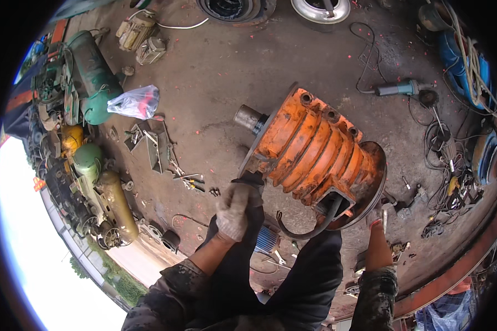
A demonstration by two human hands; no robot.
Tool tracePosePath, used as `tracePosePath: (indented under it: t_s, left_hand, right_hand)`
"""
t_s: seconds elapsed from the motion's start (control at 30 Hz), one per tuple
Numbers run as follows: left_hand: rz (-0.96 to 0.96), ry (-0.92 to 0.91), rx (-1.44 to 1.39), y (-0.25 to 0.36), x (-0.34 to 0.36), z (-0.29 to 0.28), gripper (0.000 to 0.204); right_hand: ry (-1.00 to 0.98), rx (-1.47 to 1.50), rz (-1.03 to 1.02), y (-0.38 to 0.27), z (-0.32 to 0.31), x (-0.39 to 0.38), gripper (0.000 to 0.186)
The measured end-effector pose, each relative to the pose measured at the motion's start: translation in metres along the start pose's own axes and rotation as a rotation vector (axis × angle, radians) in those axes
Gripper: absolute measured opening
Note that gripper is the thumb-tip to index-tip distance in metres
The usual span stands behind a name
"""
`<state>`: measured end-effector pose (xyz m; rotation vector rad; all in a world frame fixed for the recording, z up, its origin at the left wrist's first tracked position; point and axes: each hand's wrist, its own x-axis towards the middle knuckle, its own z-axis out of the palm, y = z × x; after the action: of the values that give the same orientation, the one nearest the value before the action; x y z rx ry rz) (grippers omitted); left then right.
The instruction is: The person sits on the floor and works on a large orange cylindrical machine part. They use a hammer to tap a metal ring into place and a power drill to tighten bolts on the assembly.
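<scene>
We stand on a wide, dirty concrete floor [215, 77] with our two legs in dark trousers in the lower middle of the view, and right in front of us sits the biggest thing we work on, a big orange motor [315, 151] with thick ribs along its body. It lies on its side on the floor, tipped a bit, with its grey shaft [249, 117] sticking out toward the upper left. We think the job is only partly done: the end near us looks open, with no cover on it, and a black cable [309, 223] hangs out of a hole in the body and curls down, but the ribbed body is still in one piece. Our left hand [233, 212], in a dirty grey glove, is closed on the lower left edge of the motor, but we cannot tell just what it grips there. Our right hand [376, 216] is at the lower right rim of the motor, mostly hidden behind it, so we cannot tell if it is open or closed. Off to the left lie green tanks [94, 77], a plastic bag [137, 102], and some small hand tools [190, 182]. An angle grinder [400, 88] lies at the upper right, well apart from us.
</scene>
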<state>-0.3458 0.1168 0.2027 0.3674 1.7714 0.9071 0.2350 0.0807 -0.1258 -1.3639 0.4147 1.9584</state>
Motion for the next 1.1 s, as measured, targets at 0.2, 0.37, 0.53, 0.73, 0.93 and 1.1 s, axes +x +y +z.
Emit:
tracePosePath:
  t_s: [0.2,0.37,0.53,0.73,0.93,1.1]
  left_hand:
    - [-0.134,0.311,-0.459,-0.004,0.102,-0.109,0.057]
    - [-0.311,0.218,-0.435,-0.026,0.228,-0.069,0.051]
    - [-0.461,-0.096,-0.265,-0.080,0.326,-0.075,0.082]
    - [-0.510,-0.051,-0.106,-0.075,0.358,-0.056,0.078]
    - [-0.532,-0.017,-0.044,-0.076,0.362,-0.055,0.074]
    - [-0.525,0.003,-0.008,-0.071,0.362,-0.055,0.071]
  right_hand:
    - [0.361,-0.263,-0.025,0.014,0.104,-0.027,0.039]
    - [0.623,-0.622,-0.219,0.027,0.073,0.006,0.039]
    - [0.456,-1.076,-0.497,0.036,0.061,0.012,0.020]
    - [0.517,-0.969,-0.299,0.026,0.090,-0.001,0.018]
    - [0.475,-0.816,-0.359,0.021,0.101,-0.005,0.013]
    - [0.521,-1.066,-0.502,0.038,0.080,-0.003,0.031]
